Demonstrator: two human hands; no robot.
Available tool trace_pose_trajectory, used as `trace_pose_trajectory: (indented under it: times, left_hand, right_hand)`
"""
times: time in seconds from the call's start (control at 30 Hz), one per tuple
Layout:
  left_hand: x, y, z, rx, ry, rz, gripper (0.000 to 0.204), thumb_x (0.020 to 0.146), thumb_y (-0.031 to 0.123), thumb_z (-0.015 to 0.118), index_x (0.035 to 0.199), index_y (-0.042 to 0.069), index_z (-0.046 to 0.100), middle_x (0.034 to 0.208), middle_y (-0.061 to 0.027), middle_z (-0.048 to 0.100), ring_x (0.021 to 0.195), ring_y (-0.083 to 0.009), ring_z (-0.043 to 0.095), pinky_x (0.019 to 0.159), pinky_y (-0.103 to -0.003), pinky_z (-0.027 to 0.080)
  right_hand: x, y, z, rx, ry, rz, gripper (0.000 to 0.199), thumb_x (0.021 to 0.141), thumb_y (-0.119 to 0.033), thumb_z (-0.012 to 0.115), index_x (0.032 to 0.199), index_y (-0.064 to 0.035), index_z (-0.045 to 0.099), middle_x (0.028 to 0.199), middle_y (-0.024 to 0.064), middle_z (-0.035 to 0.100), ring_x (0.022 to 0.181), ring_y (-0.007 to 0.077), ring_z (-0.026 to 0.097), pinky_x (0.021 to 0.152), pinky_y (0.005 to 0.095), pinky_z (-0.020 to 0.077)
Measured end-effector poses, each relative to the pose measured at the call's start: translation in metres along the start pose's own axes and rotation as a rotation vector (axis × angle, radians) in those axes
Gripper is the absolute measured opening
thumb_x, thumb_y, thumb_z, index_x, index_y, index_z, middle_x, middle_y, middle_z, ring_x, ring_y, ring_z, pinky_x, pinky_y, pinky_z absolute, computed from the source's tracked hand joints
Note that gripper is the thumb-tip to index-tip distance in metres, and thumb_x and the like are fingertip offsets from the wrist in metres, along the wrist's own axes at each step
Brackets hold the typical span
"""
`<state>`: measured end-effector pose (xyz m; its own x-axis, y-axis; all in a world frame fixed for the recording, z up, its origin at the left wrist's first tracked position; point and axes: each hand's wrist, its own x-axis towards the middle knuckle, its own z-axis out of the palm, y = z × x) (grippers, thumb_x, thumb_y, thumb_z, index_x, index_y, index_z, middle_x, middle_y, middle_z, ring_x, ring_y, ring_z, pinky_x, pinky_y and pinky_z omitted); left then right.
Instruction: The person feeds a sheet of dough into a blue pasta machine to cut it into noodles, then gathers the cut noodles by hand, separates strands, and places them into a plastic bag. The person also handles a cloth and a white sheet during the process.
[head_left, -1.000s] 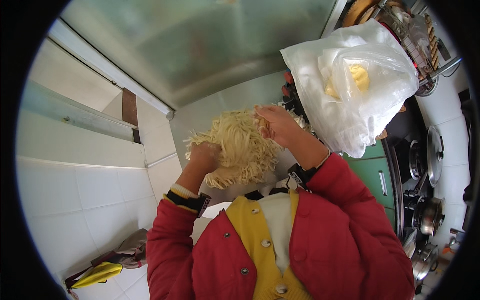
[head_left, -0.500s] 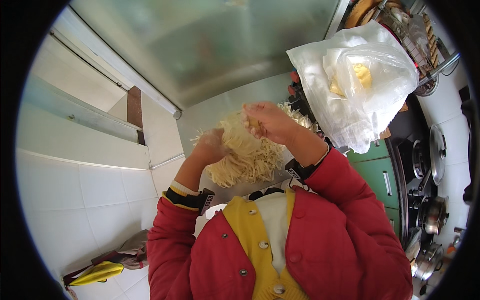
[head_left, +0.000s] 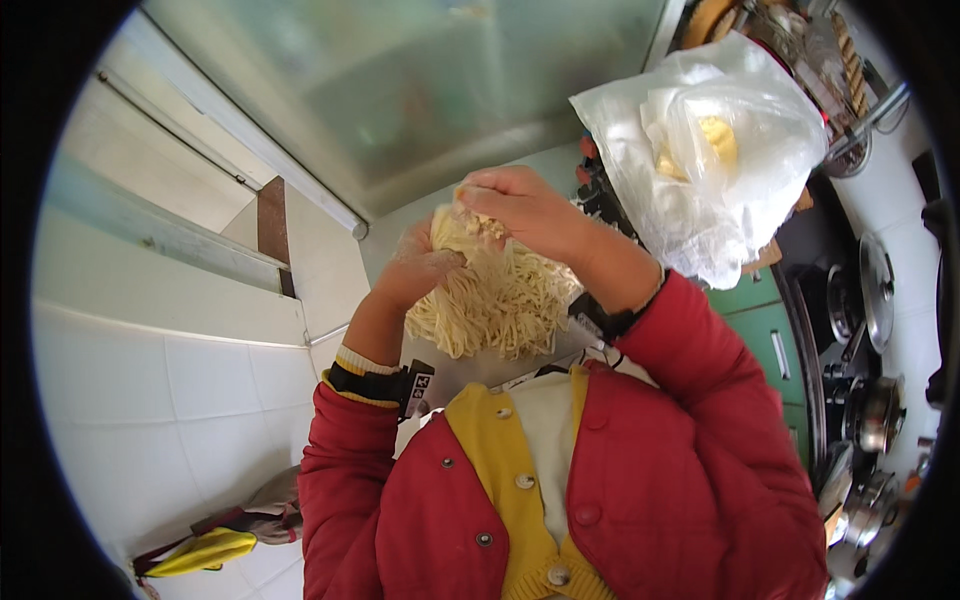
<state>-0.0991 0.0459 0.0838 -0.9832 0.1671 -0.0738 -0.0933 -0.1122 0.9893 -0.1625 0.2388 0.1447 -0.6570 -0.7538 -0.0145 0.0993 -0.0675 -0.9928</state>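
A heap of pale, flour-dusted noodles (head_left: pixel 500 310) lies on the grey worktop (head_left: pixel 420 210) in front of me. My left hand (head_left: pixel 415 268) is at the heap's left side, its fingers closed on a bunch of noodles. Farther up and to the right, my right hand (head_left: pixel 520 210) has its fingers curled around the upper end of the same lifted bunch. The strands hang from between both hands down onto the heap. Flour whitens the fingers, and part of the right hand's grip is hidden.
A large white plastic bag (head_left: pixel 770 150) with something yellow inside stands to the right. Beyond it are green cabinets (head_left: pixel 765 340), a pan lid (head_left: pixel 876 290) and metal pots (head_left: pixel 875 420). A frosted glass panel (head_left: pixel 420 90) rises behind the worktop.
Both hands have moved up, the right one also leftward, bringing them closer together. The noodles between them are gathered into a tighter, higher bunch.
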Motion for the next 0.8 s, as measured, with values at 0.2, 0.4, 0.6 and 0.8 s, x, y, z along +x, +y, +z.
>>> trace_pose_trajectory:
  times: [0.2, 0.4, 0.6, 0.8]
  left_hand:
    - [-0.010, 0.064, -0.011, 0.279, -0.038, 0.087, 0.035, 0.073, -0.003, 0.060, 0.108, 0.002, 0.062, 0.093, 0.0013, 0.065, 0.085, -0.0081, 0.059, 0.075, -0.025, 0.050]
    - [-0.019, 0.177, -0.004, 0.481, 0.050, 0.300, 0.041, 0.074, -0.003, 0.060, 0.115, -0.002, 0.060, 0.099, -0.0023, 0.068, 0.087, -0.0093, 0.063, 0.077, -0.023, 0.051]
    - [-0.023, 0.248, 0.016, 0.379, 0.215, 0.494, 0.042, 0.073, -0.003, 0.058, 0.115, -0.001, 0.062, 0.095, -0.0031, 0.067, 0.081, -0.0092, 0.059, 0.078, -0.024, 0.049]
    - [-0.007, 0.176, 0.007, 0.680, 0.123, 0.265, 0.043, 0.071, -0.003, 0.060, 0.114, 0.004, 0.061, 0.090, -0.0030, 0.065, 0.084, -0.0142, 0.059, 0.080, -0.029, 0.049]
  right_hand:
    - [-0.005, 0.011, -0.025, 0.164, 0.111, 0.154, 0.018, 0.093, -0.023, 0.058, 0.094, -0.0061, 0.064, 0.075, -0.0007, 0.058, 0.062, 0.0072, 0.054, 0.053, 0.0229, 0.0443]
    - [-0.007, 0.005, -0.037, 0.108, 0.170, 0.218, 0.012, 0.092, -0.019, 0.059, 0.092, -0.0076, 0.063, 0.076, -0.0015, 0.058, 0.060, 0.0069, 0.054, 0.054, 0.0243, 0.0461]
    - [-0.004, 0.003, -0.052, 0.119, 0.137, 0.167, 0.007, 0.091, -0.013, 0.058, 0.095, -0.0107, 0.063, 0.080, -0.0036, 0.059, 0.063, 0.0064, 0.055, 0.057, 0.0237, 0.0485]
    - [-0.008, 0.012, -0.054, 0.139, 0.114, 0.246, 0.008, 0.091, -0.010, 0.058, 0.097, -0.0097, 0.062, 0.079, -0.0023, 0.057, 0.063, 0.0069, 0.055, 0.059, 0.0234, 0.0494]
